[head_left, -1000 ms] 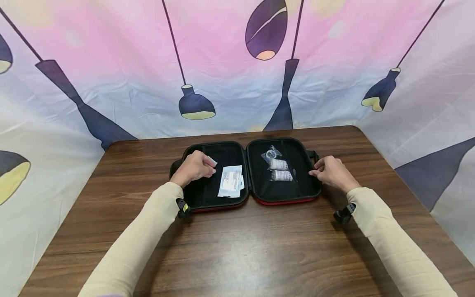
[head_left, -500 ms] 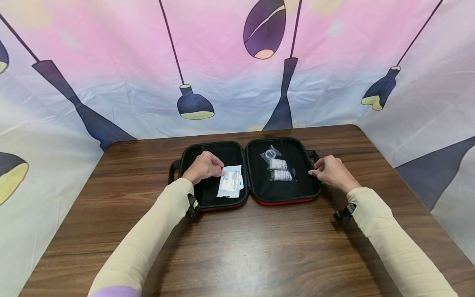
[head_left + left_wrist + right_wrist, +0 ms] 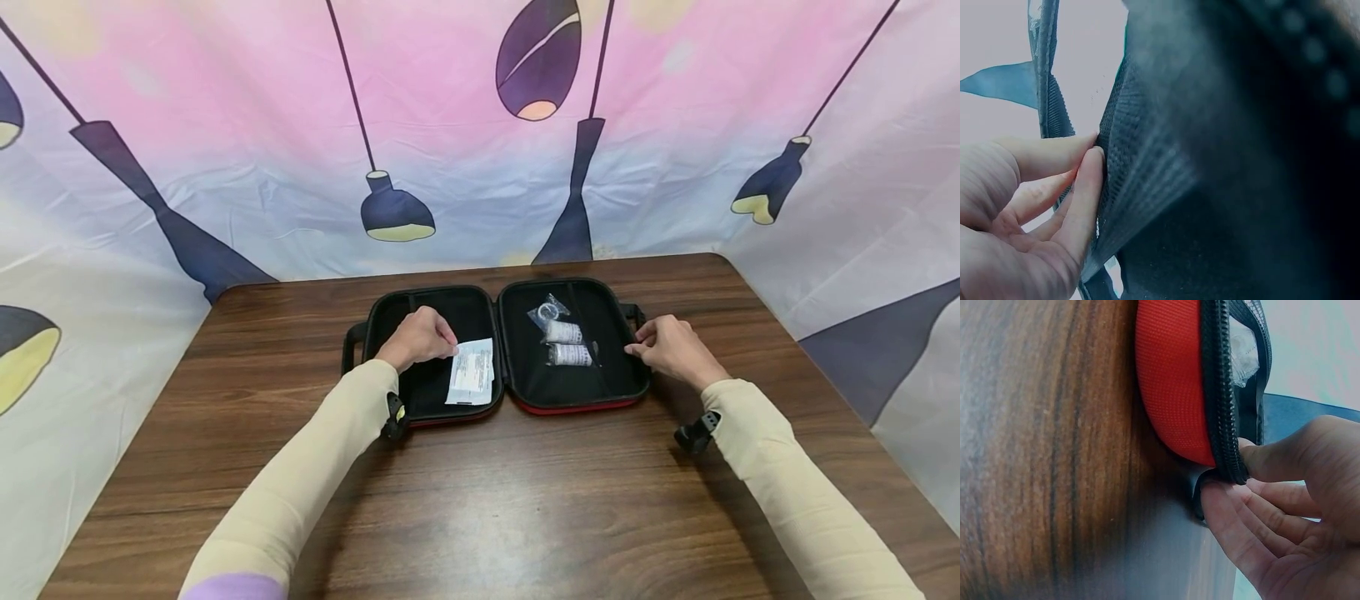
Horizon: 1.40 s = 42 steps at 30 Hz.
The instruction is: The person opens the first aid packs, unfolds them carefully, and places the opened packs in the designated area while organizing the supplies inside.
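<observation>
A black-lined case [image 3: 573,387] with a red shell lies unfolded on the table. My left hand [image 3: 420,337] is over its left half, fingertips at the upper left corner of a white printed packet [image 3: 471,375]. In the left wrist view, thumb and forefinger pinch the edge of a dark mesh pocket [image 3: 1129,125]. My right hand [image 3: 671,346] grips the outer rim of the right half. The right wrist view shows that thumb on the zipper edge [image 3: 1225,412], with the other fingers beneath. Two wrapped white rolls [image 3: 568,355] and a small clear bag [image 3: 548,312] lie in the right half.
Black carry handles [image 3: 351,343] stick out from the case's outer sides. The wooden table [image 3: 480,500] stretches towards me, and a patterned cloth [image 3: 465,125] hangs behind its far edge.
My left hand has moved right, from the left half's outer part to the packet's corner. The packet has shifted slightly right and covers the piece that poked out beside it. My right hand has stayed put.
</observation>
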Available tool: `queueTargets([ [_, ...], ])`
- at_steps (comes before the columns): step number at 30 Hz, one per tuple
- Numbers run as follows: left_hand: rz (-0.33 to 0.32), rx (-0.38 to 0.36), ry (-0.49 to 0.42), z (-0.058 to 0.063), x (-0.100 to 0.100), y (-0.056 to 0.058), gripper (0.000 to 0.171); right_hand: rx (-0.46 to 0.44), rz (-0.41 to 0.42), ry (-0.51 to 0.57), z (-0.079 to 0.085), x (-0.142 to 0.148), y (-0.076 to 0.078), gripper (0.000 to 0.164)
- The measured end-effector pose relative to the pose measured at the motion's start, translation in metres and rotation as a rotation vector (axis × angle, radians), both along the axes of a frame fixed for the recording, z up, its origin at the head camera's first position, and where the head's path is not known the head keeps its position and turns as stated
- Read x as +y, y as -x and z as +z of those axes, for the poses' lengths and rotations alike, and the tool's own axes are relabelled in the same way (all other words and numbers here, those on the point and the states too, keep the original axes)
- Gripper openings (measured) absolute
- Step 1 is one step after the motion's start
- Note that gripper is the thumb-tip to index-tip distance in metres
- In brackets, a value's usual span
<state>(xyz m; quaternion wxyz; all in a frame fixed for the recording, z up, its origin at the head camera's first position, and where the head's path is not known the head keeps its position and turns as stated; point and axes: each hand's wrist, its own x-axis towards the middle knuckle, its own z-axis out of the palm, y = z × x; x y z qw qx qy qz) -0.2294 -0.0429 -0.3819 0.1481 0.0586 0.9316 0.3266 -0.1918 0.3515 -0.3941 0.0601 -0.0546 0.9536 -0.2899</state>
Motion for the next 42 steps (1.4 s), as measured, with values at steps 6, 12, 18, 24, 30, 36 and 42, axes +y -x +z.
queueTargets([
  [6,-0.003,-0.012,-0.038,-0.001,-0.002,0.000,0.005,-0.007,-0.006,0.002,0.000,-0.001,0.000,0.035],
  [12,0.043,-0.097,-0.219,-0.003,-0.008,0.001,0.010,-0.012,-0.008,-0.001,0.001,-0.002,0.000,0.036],
  [18,0.089,-0.153,-0.372,-0.005,-0.013,0.002,0.018,-0.016,-0.012,-0.005,0.002,-0.003,0.001,0.036],
  [24,0.158,-0.197,-0.464,-0.004,-0.014,-0.001,0.024,-0.011,-0.008,-0.005,0.002,-0.002,0.001,0.036],
  [30,0.198,-0.101,-0.510,0.003,-0.024,-0.005,0.025,-0.019,-0.011,-0.003,0.001,-0.002,0.001,0.036],
  [36,0.265,0.023,-0.490,0.008,-0.054,-0.008,0.025,-0.020,-0.009,-0.003,0.002,-0.002,0.000,0.035],
  [42,0.334,0.090,-0.410,0.014,-0.084,-0.010,0.026,-0.019,-0.008,-0.004,0.002,-0.003,-0.001,0.036],
])
